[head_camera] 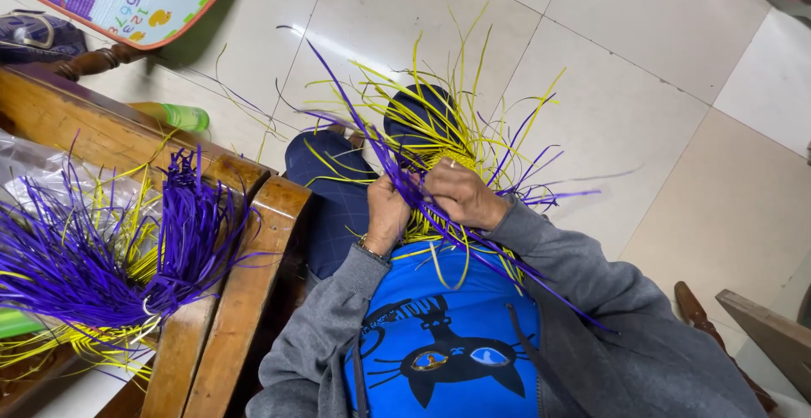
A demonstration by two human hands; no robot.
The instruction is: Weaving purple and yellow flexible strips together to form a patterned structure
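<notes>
Both hands are gripping the woven piece (435,160) over the lap, left hand (386,213) closing on purple strips, right hand (460,194) pinching yellow ones, weave looking early since most strands are sticking out loose and a purple bundle (127,257) is lying unused beside.

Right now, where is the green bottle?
In the head view, the green bottle lies on the tiled floor at upper left, just beyond the wooden chair arm and below the colourful play mat.
</notes>
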